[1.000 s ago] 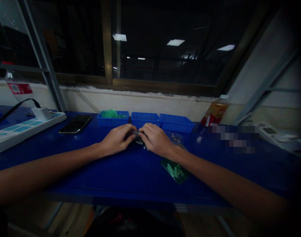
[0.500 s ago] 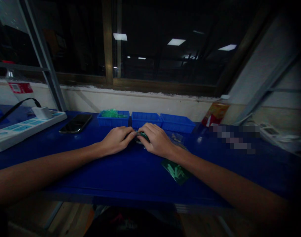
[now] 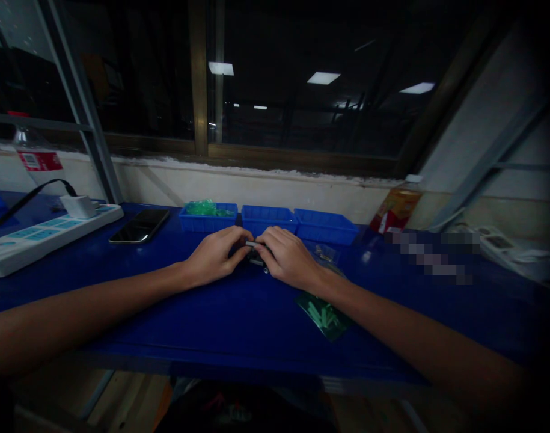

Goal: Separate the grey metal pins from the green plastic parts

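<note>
Over the middle of the blue table, my left hand (image 3: 217,255) and my right hand (image 3: 286,255) meet fingertip to fingertip. Between them they pinch a small grey bar-shaped piece (image 3: 253,243), with thumbs in front and fingers behind. Just under it shows a small dark part (image 3: 256,257) with a shiny round end, mostly hidden by my fingers; I cannot make out its kind. A green plastic bag (image 3: 324,314) of pale strips lies below my right wrist. Beyond that wrist rests a clear bag (image 3: 326,254) of small parts, partly covered by my arm.
Three blue bins stand behind my hands: a left bin (image 3: 207,224) with green plastic in it, a middle bin (image 3: 269,216) and a right bin (image 3: 326,227). A phone (image 3: 139,227) and a power strip (image 3: 53,234) lie left. A drink bottle (image 3: 397,207) stands back right.
Half a second ago, something green showed by my right fingers and the grey bar was mostly hidden; now the bar lies visible between both hands. Both hands stay in nearly the same place.
</note>
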Demonstrator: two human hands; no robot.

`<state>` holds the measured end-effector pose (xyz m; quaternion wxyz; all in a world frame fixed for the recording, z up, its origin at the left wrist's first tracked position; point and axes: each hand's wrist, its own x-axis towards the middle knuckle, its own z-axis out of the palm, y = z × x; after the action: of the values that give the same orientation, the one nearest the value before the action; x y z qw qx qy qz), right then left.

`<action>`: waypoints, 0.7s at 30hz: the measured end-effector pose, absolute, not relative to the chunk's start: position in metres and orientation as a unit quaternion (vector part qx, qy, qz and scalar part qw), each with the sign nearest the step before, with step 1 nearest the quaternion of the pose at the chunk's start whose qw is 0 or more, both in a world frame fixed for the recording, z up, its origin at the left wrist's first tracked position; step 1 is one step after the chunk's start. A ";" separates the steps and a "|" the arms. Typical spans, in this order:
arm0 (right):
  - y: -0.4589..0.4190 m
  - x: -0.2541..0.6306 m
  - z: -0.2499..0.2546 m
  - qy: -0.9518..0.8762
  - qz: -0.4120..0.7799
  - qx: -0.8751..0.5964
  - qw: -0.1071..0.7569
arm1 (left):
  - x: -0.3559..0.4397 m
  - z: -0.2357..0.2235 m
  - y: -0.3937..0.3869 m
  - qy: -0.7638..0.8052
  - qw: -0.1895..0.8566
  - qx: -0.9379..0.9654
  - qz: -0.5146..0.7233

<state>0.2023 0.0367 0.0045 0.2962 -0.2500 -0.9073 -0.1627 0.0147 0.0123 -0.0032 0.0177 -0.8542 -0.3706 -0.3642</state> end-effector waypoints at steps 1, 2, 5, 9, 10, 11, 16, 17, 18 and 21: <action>0.037 0.202 0.004 -0.908 -0.160 -0.250 0.297 | 0.015 -0.003 0.012 -0.374 0.017 -0.854 -0.363; 0.037 0.203 0.004 -0.908 -0.157 -0.250 0.297 | 0.015 -0.003 0.012 -0.377 0.017 -0.852 -0.362; 0.036 0.203 0.004 -0.909 -0.147 -0.251 0.299 | 0.015 -0.002 0.012 -0.384 0.016 -0.848 -0.364; 0.035 0.203 0.005 -0.907 -0.138 -0.249 0.310 | 0.015 0.000 0.011 -0.387 0.020 -0.850 -0.357; 0.035 0.203 0.005 -0.906 -0.139 -0.248 0.313 | 0.015 0.000 0.011 -0.390 0.022 -0.850 -0.353; 0.035 0.203 0.005 -0.906 -0.141 -0.247 0.314 | 0.016 0.000 0.010 -0.392 0.023 -0.851 -0.348; 0.035 0.204 0.005 -0.912 -0.160 -0.242 0.291 | 0.015 0.002 0.010 -0.411 0.005 -0.858 -0.308; 0.035 0.204 0.005 -0.912 -0.163 -0.242 0.288 | 0.015 0.002 0.011 -0.416 0.001 -0.859 -0.298; 0.036 0.204 0.004 -0.912 -0.165 -0.242 0.286 | 0.015 0.002 0.011 -0.420 -0.002 -0.860 -0.291; 0.037 0.203 0.004 -0.910 -0.169 -0.247 0.287 | 0.015 0.000 0.011 -0.419 -0.010 -0.857 -0.300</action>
<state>0.2033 0.0365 0.0041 0.2870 -0.2470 -0.9100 -0.1688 0.0153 0.0106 0.0004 -0.0101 -0.8568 -0.4189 -0.3005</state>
